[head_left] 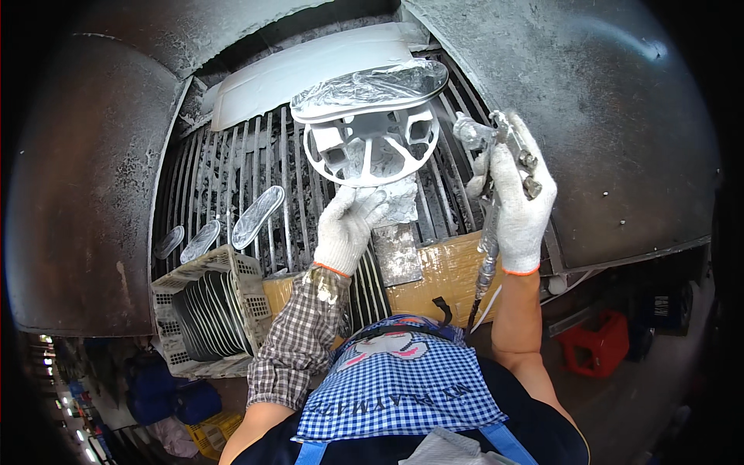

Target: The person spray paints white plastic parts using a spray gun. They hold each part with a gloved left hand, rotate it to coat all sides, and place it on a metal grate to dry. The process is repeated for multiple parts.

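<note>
My left hand [345,230], in a white knit glove, has its fingers closed at the near rim of a white spoked wheel [319,159]. Above the wheel lies a shoe sole [370,91] with shiny, crinkled clear film on its upper face and a white edge. My right hand [523,190], also gloved, is wrapped around a spray gun [490,138] coated in whitish residue. The gun's nozzle end points left, apart from the sole. A hose [486,267] hangs down from the gun toward my apron.
Beneath the wheel runs a slatted metal grate [291,182], with film-covered sole pieces [258,217] on its left. A plastic crate [252,298] of upright dark soles stands at the near left. Cardboard [446,267] covers the near edge. Metal panels [635,147] flank the grate.
</note>
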Demonstrator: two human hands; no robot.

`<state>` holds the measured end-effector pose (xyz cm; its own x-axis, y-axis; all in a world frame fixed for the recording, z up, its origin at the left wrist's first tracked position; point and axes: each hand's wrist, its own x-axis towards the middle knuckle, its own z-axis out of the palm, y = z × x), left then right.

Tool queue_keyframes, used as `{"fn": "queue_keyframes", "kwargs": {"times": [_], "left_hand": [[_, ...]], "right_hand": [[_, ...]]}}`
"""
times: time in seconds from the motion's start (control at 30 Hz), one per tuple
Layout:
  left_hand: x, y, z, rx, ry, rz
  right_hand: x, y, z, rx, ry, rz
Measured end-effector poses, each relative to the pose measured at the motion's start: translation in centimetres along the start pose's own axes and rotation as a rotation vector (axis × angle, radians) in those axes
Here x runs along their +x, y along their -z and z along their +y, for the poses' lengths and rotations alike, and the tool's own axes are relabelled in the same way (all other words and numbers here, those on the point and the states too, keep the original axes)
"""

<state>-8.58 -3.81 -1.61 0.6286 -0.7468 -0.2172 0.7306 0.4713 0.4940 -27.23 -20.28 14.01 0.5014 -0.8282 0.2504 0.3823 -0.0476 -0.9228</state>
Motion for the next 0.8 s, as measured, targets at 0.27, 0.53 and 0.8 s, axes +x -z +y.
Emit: {"fn": "queue_keyframes", "kwargs": {"times": [0.27, 0.53, 0.8], "left_hand": [[0.0, 0.2, 0.6, 0.006, -0.008, 0.015], [0.1, 0.9, 1.5, -0.018, -0.021, 0.021], [0.1, 0.9, 2.5, -0.005, -0.04, 0.07]], "right_hand": [[-1.7, -0.2, -1.1, -0.053, -0.03, -0.093], [-0.8, 0.9, -0.8, 0.049, -0.047, -0.025], [-0.2, 3.2, -0.8, 0.009, -0.01, 0.049]]}}
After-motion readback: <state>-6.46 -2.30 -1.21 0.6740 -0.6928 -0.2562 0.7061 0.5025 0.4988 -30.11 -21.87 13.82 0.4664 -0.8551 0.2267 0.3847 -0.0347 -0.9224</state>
